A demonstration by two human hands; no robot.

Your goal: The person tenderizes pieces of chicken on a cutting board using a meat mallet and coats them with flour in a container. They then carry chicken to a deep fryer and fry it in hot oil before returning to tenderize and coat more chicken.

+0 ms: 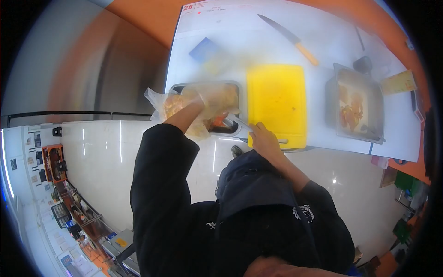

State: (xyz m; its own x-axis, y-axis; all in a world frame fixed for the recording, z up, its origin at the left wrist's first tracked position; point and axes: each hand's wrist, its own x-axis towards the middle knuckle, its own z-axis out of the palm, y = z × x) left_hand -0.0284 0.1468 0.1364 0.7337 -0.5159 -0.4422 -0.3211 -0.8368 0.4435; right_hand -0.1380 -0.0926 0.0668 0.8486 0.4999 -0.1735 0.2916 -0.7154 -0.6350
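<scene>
My left hand [195, 102] reaches into or against a clear plastic bag [159, 102] over a metal tray [177, 86]. The film and blur hide its fingers, so I cannot see how it grips. Orange-yellow food [226, 94] lies under or inside the bag; whether in it or below it is unclear. My right hand [265, 138] is closed around the handle of a long metal utensil [240, 122]. The utensil's far end dips towards reddish food at the tray's near right corner. Its head is partly hidden. The right hand is over the near left edge of a yellow cutting board [279, 101].
A knife [288, 34] with a wooden handle lies at the back of the white table [235, 27]. On the right stands a deep metal pan [330, 108] with orange pieces inside. A blue packet [203, 50] lies behind the tray. A steel cabinet [83, 69] rises at left.
</scene>
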